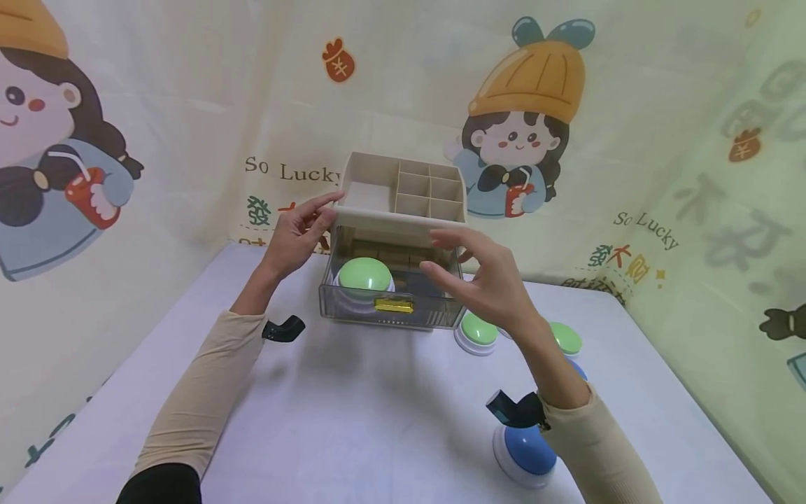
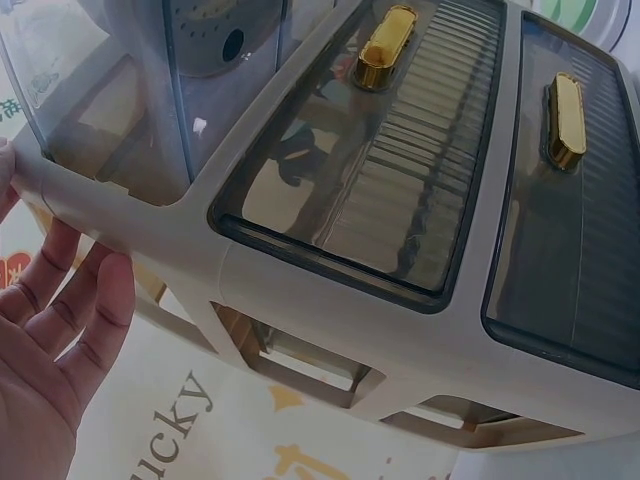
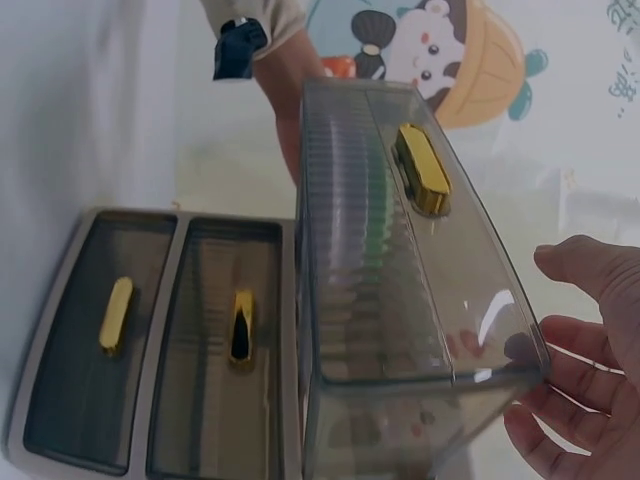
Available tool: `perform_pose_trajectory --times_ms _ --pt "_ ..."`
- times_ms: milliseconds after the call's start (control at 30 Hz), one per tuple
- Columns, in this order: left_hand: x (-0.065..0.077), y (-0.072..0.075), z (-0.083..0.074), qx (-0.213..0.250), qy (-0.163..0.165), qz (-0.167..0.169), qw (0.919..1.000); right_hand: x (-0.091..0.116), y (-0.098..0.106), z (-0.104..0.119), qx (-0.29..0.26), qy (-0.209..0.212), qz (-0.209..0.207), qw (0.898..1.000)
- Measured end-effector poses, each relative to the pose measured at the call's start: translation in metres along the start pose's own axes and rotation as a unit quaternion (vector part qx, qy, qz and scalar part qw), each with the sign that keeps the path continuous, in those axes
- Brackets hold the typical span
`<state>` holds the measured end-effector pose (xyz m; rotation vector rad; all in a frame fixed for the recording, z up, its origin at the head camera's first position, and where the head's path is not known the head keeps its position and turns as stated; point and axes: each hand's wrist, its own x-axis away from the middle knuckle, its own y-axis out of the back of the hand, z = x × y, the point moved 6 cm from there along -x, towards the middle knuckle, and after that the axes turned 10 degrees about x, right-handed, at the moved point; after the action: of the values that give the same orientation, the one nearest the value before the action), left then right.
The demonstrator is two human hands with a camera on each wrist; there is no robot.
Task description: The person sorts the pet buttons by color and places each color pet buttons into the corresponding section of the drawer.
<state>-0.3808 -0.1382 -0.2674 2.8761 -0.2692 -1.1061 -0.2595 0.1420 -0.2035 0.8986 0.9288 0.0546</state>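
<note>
A beige desktop drawer organizer [image 1: 403, 218] stands at the table's back, its top drawer [image 1: 352, 311] pulled out. Inside that clear grey drawer, at its left, sits a green dome push button [image 1: 364, 274] on a white base. My left hand [image 1: 296, 234] grips the organizer's upper left edge, thumb at the front; the left wrist view shows its fingers [image 2: 110, 300] curled against the frame. Over the drawer's right side, my right hand [image 1: 488, 276] has thumb and fingers spread with nothing between them. In the right wrist view its fingertips are close to the drawer's corner; contact is unclear.
Two more green buttons [image 1: 478, 329] [image 1: 565, 339] stand right of the organizer. A blue button [image 1: 530, 449] sits nearer, beside my right forearm, which partly hides another blue one [image 1: 578, 369]. Two lower drawers [image 3: 215, 345] are closed. Printed cloth [image 1: 403, 105] hangs behind.
</note>
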Motion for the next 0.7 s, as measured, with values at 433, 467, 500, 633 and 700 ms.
perform_pose_trajectory --times_ms 433,467,500,633,700 --pt "0.001 0.000 0.003 0.001 0.005 0.000 1.0000 0.025 0.017 -0.026 0.030 -0.065 -0.035 0.997" --pt "0.001 0.000 0.003 0.001 0.005 0.000 1.0000 0.026 0.019 -0.028 0.034 -0.070 -0.043 0.996" --pt "0.001 0.000 0.003 0.001 0.005 0.001 1.0000 0.027 0.020 -0.031 0.036 -0.076 -0.053 0.995" --pt "0.001 0.000 0.002 0.001 0.002 0.001 1.0000 0.031 0.024 -0.042 0.043 -0.111 -0.078 0.990" --pt "0.001 0.000 0.002 0.000 0.000 0.001 1.0000 0.033 0.025 -0.048 0.041 -0.126 -0.083 0.988"
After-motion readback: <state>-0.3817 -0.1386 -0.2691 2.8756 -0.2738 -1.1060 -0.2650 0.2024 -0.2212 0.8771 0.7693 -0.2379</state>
